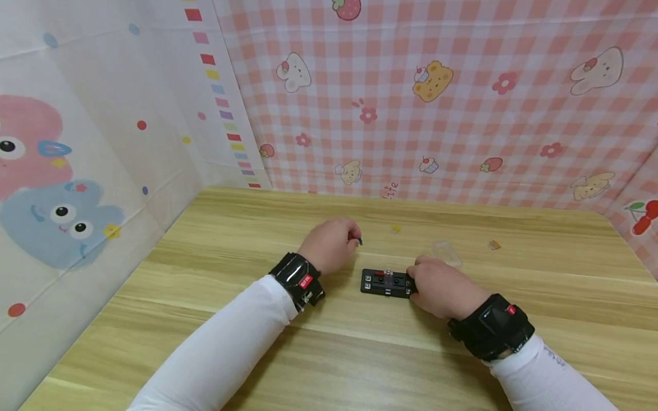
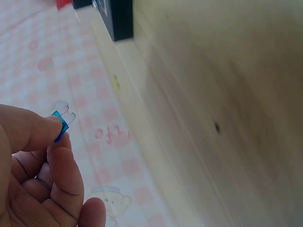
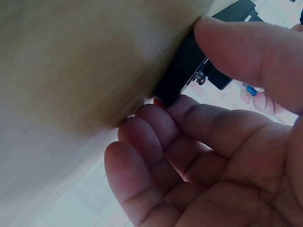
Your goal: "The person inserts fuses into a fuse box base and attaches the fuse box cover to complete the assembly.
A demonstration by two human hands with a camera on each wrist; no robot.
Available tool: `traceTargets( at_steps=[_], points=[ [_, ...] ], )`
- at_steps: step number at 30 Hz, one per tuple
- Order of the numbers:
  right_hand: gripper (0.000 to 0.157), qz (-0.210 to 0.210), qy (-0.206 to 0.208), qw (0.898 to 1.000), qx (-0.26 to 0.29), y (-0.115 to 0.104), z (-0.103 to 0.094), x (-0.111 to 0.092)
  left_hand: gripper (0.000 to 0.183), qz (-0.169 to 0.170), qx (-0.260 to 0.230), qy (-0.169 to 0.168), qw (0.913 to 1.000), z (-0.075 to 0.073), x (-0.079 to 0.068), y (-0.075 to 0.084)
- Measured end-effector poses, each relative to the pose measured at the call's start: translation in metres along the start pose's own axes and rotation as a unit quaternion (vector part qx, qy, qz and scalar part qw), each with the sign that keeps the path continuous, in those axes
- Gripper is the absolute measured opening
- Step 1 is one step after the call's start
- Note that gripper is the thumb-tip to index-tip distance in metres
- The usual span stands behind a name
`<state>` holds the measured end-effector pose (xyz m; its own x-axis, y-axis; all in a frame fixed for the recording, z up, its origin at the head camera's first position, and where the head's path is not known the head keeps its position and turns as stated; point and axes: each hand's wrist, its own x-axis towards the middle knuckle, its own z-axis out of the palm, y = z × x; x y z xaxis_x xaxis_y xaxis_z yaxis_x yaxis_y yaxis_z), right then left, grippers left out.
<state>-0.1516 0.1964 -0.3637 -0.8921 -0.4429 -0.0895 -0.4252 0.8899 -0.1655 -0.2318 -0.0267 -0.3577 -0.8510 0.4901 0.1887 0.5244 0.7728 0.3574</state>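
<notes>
Up off the table, my left hand [image 1: 330,246] pinches a small blue blade fuse [image 2: 60,126] between thumb and forefinger. Its two clear-edged prongs point away from the fingertips in the left wrist view. My right hand [image 1: 446,285] grips the right end of a black fuse block [image 1: 377,288], thumb on one long side and fingertips on the other. Metal screw terminals show on the block's left end, with a red strip and a raised metal post near its middle. The fuse is to the left of the block and a little farther back.
Behind the block lie a small yellow fuse [image 1: 396,229] and, farther right, a small orange-brown piece [image 1: 494,245]. A clear plastic cover [image 1: 446,253] rests just beyond my right hand. Patterned cloth [image 1: 462,125] hangs along the back edge of the wooden table [image 1: 339,342].
</notes>
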Motion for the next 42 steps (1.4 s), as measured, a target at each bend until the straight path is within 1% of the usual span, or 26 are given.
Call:
traceTargets(
  at_steps=[4, 7, 13, 17, 21, 29, 37, 42],
  points=[
    [0.029, 0.005, -0.006, 1.0, 0.001, 0.0, 0.0, 0.0, 0.003, 0.021, -0.008, 0.003, 0.9997, 0.001, -0.005, 0.01],
    [0.029, 0.006, -0.01, 1.0, 0.002, 0.0, -0.001, 0.001, 0.004, 0.033, -0.012, -0.001, 0.9994, 0.001, -0.008, 0.018],
    [0.027, 0.0, -0.008, 1.0, 0.005, 0.001, -0.001, 0.001, 0.004, 0.051, -0.018, -0.021, 0.9983, 0.0, -0.013, 0.034],
    [0.025, -0.011, -0.002, 1.0, 0.004, 0.002, -0.001, 0.0, 0.005, 0.068, -0.008, -0.038, 0.9969, 0.003, -0.015, 0.041],
    [0.023, -0.02, 0.007, 1.0, 0.005, 0.003, 0.0, 0.0, 0.006, 0.082, 0.001, -0.048, 0.9955, 0.005, -0.016, 0.048],
    [0.021, -0.019, 0.004, 1.0, 0.009, 0.004, 0.0, 0.001, 0.005, 0.091, 0.011, -0.048, 0.9946, 0.009, -0.016, 0.056],
    [0.022, -0.023, 0.004, 1.0, 0.009, 0.004, -0.001, 0.0, 0.005, 0.096, 0.023, -0.054, 0.9936, 0.014, -0.015, 0.06],
    [0.02, -0.025, 0.011, 1.0, 0.009, 0.004, -0.001, 0.0, 0.005, 0.106, 0.032, -0.049, 0.9927, 0.017, -0.013, 0.061]
  ],
)
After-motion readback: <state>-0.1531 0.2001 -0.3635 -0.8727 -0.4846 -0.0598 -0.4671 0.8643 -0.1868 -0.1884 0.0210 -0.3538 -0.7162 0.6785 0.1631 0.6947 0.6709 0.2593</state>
